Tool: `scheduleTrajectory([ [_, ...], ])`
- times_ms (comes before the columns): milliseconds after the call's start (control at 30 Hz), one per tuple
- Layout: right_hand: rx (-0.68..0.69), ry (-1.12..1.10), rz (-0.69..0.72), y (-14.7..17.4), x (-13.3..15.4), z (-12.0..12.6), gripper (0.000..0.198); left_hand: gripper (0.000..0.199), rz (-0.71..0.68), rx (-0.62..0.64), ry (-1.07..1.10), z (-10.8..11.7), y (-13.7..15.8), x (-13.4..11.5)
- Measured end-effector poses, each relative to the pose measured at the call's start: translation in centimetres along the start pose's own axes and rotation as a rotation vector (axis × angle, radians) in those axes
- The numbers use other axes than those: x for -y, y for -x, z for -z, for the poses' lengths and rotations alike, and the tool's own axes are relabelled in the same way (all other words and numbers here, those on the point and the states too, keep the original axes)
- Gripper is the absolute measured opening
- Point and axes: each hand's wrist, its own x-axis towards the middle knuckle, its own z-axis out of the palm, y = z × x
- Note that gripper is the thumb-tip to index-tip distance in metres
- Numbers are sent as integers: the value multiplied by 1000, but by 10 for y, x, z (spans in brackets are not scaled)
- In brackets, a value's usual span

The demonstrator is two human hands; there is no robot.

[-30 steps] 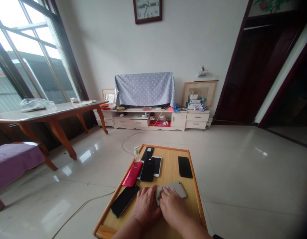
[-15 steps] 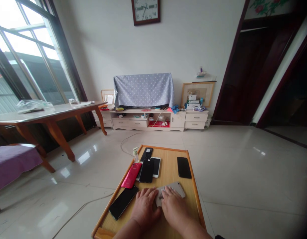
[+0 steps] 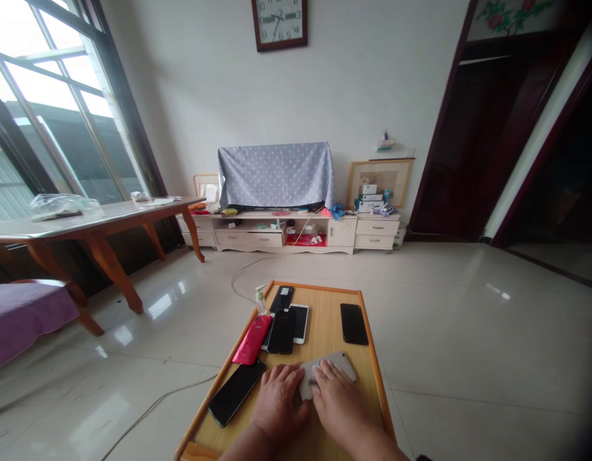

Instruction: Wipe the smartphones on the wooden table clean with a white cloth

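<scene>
The silver phone (image 3: 330, 370) lies face down near the front edge of the small wooden table (image 3: 325, 320), its long axis running left to right, with both the left hand (image 3: 278, 401) and right hand (image 3: 337, 404) pressing flat, unclenched fingers onto its near end (the right one covers more of it).

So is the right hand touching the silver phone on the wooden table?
Touching. The head view shows the right hand with fingers lying on the silver phone, no gap showing between them.
</scene>
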Motion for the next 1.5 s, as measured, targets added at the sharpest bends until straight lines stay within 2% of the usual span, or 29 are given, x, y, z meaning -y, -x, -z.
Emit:
scheduleTrajectory([
  [133,-19,10,-24,-9,-3,3,52,57,4,-10,-5,-1,0,0],
  [333,46,3,-12,18,-10,3,49,56,15,-18,-7,-3,0,2],
  [600,-16,57,-58,-14,-17,7,54,58,15,-3,12,0,0,-2],
  [867,40,50,-47,17,-16,10,51,57,21,11,8,1,0,-1],
  [1100,23,75,-57,-13,-23,12,54,56,20,6,0,4,1,-5],
  [1367,42,41,-77,19,-19,9,53,57,-6,-24,2,-2,-1,1],
  [1500,29,49,-55,4,-22,11,54,56,-5,-17,5,0,0,-2],
])
